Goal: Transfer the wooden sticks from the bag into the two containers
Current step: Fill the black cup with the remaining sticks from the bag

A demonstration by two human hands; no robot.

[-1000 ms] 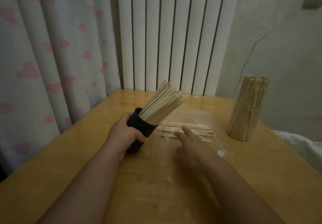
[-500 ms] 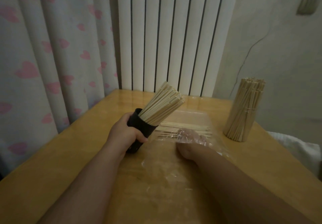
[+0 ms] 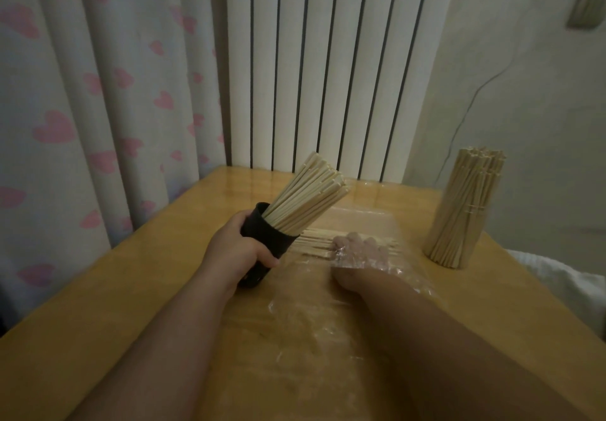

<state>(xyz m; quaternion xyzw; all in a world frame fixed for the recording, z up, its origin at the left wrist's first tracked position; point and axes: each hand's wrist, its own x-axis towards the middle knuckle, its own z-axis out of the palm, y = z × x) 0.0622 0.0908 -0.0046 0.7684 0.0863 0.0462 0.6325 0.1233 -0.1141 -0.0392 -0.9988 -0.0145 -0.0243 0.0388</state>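
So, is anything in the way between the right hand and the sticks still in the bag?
Nothing visible. The right hand is inside the clear bag, its film over the knuckles, fingers at the loose sticks. The black cup, held tilted by the left hand, sits just beside them.

Black container (image 3: pixel 267 243); pale sticks (image 3: pixel 308 201); curtain (image 3: pixel 98 92) seemingly white, pink hearts.

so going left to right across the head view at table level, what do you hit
heart-print curtain → left hand → black container that it grips → right hand inside the clear bag → standing container of sticks
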